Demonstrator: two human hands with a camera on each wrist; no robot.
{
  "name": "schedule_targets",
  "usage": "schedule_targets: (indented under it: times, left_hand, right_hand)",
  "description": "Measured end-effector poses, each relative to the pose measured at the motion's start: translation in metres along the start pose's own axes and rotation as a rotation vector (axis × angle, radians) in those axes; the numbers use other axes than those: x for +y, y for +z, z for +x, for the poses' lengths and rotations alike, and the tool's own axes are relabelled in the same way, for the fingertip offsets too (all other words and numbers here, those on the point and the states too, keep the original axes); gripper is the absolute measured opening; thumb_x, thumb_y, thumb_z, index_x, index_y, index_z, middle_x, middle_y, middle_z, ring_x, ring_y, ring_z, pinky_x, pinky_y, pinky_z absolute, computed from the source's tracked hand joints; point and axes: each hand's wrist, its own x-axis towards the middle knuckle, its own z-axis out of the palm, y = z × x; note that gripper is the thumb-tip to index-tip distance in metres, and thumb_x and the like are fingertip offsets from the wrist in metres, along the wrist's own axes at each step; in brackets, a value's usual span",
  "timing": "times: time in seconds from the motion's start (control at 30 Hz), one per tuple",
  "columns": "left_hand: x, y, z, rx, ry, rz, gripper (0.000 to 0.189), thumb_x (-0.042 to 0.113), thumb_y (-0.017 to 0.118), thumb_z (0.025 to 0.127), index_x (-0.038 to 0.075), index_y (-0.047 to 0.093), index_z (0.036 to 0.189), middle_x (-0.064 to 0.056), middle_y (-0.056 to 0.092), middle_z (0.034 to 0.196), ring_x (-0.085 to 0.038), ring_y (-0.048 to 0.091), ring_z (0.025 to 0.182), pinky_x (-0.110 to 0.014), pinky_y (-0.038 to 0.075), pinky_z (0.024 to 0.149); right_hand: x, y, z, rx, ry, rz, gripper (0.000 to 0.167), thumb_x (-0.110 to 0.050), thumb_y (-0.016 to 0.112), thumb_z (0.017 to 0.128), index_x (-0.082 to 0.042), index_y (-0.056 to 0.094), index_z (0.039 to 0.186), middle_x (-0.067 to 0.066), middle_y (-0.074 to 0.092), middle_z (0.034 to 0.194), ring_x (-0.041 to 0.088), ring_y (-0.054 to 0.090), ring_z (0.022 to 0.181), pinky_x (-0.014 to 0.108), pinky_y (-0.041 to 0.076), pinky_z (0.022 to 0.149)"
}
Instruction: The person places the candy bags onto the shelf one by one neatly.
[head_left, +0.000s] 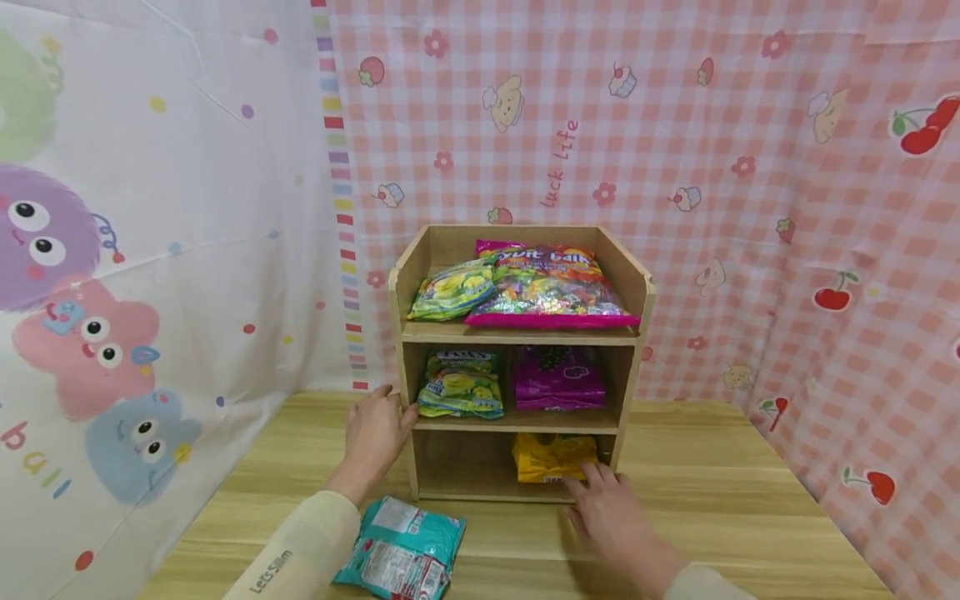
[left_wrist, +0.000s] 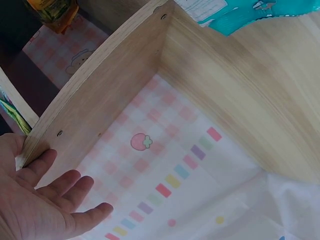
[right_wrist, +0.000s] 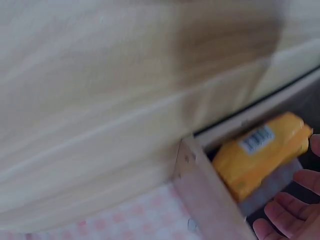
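Note:
A small three-tier wooden shelf stands on the table. My left hand grips the front edge of its left side panel, thumb at the front and index finger along the outer face; the other fingers spread away from the wood. At the lower right opening is my right hand, fingers loosely extended beside a yellow bag in the bottom compartment. The right wrist view shows this yellow bag leaning inside the corner, barcode outward, with the fingertips right by it. Nothing is held in the right hand.
A teal bag lies on the table before the shelf's left side. On the middle tier are a green-yellow candy bag and a purple bag. The top holds a large pink-edged candy bag and a green-yellow bag. Patterned curtains hang behind.

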Motion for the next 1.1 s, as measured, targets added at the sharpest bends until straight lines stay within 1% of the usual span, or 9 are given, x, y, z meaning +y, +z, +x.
schedule_targets:
  times: [0.2,0.4,0.47,0.53,0.67,0.77,0.83,1.0,1.1]
  left_hand:
    - [0.000,0.002,0.000,0.005,0.005,-0.007,0.032,0.026,0.064,0.096,-0.001,0.070,0.080,-0.025,0.063,0.126,-0.045,0.061,0.110,-0.063,0.042,0.091]
    - [0.001,0.004,0.000,0.002,0.007,-0.009,0.031,0.026,0.065,0.095,-0.001,0.071,0.082,-0.025,0.063,0.126,-0.045,0.061,0.110,-0.063,0.042,0.091]
    - [0.001,0.004,0.000,0.000,0.005,-0.011,0.031,0.026,0.065,0.095,-0.001,0.071,0.083,-0.025,0.062,0.127,-0.045,0.060,0.111,-0.063,0.042,0.091]
    - [0.001,0.004,0.000,-0.001,0.006,-0.013,0.031,0.026,0.065,0.095,-0.001,0.071,0.082,-0.025,0.062,0.127,-0.045,0.060,0.111,-0.063,0.042,0.091]
    - [0.000,0.003,-0.001,0.001,0.010,-0.007,0.031,0.026,0.064,0.095,-0.001,0.069,0.080,-0.026,0.062,0.127,-0.045,0.060,0.111,-0.063,0.042,0.091]
    - [-0.001,0.003,-0.001,-0.001,0.009,-0.004,0.032,0.027,0.064,0.096,-0.001,0.069,0.082,-0.026,0.061,0.128,-0.045,0.060,0.111,-0.063,0.042,0.091]
    - [-0.001,0.003,0.000,-0.009,0.008,-0.002,0.032,0.027,0.063,0.096,-0.002,0.070,0.084,-0.026,0.061,0.128,-0.045,0.060,0.112,-0.063,0.042,0.092]
    - [-0.002,0.002,0.000,-0.029,0.002,-0.002,0.032,0.028,0.063,0.096,-0.003,0.071,0.090,-0.026,0.059,0.131,-0.046,0.058,0.115,-0.064,0.040,0.095]
    - [-0.005,0.001,-0.001,-0.023,0.004,-0.010,0.032,0.028,0.063,0.096,-0.003,0.072,0.094,-0.026,0.059,0.131,-0.045,0.057,0.117,-0.065,0.039,0.097]
  right_hand:
    - [0.018,-0.017,0.001,0.066,0.073,-0.042,0.034,-0.035,0.075,0.086,-0.009,0.073,0.108,0.013,0.065,0.102,0.032,0.064,0.090,0.047,0.052,0.068]
    - [0.039,-0.027,0.001,0.189,0.122,-0.085,0.030,-0.038,0.077,0.085,-0.009,0.073,0.080,0.010,0.065,0.080,0.027,0.062,0.065,0.042,0.049,0.051]
    - [0.047,-0.032,0.002,0.229,0.161,-0.097,0.033,-0.040,0.075,0.085,-0.008,0.074,0.077,0.011,0.067,0.077,0.028,0.062,0.059,0.045,0.050,0.051]
    - [0.054,-0.038,0.006,0.233,0.218,-0.088,0.037,-0.043,0.073,0.086,-0.006,0.077,0.081,0.014,0.070,0.081,0.032,0.064,0.058,0.051,0.053,0.058]
    - [0.066,-0.052,0.017,0.141,0.336,-0.009,0.048,-0.048,0.064,0.093,-0.002,0.077,0.099,0.023,0.070,0.105,0.042,0.069,0.076,0.068,0.045,0.083]
    - [0.072,-0.059,0.028,0.081,0.387,0.088,0.048,-0.044,0.058,0.098,0.001,0.072,0.109,0.028,0.062,0.123,0.047,0.066,0.095,0.074,0.034,0.091]
    - [0.074,-0.061,0.034,0.053,0.407,0.155,0.043,-0.038,0.056,0.100,0.001,0.071,0.107,0.030,0.057,0.130,0.048,0.062,0.104,0.076,0.026,0.097]
    - [0.074,-0.060,0.045,0.026,0.437,0.249,0.034,-0.028,0.056,0.100,0.002,0.071,0.096,0.031,0.053,0.135,0.049,0.055,0.116,0.075,0.019,0.101]
    - [0.073,-0.058,0.047,0.031,0.444,0.257,0.031,-0.024,0.058,0.099,0.004,0.071,0.096,0.032,0.052,0.135,0.049,0.053,0.119,0.075,0.022,0.099]
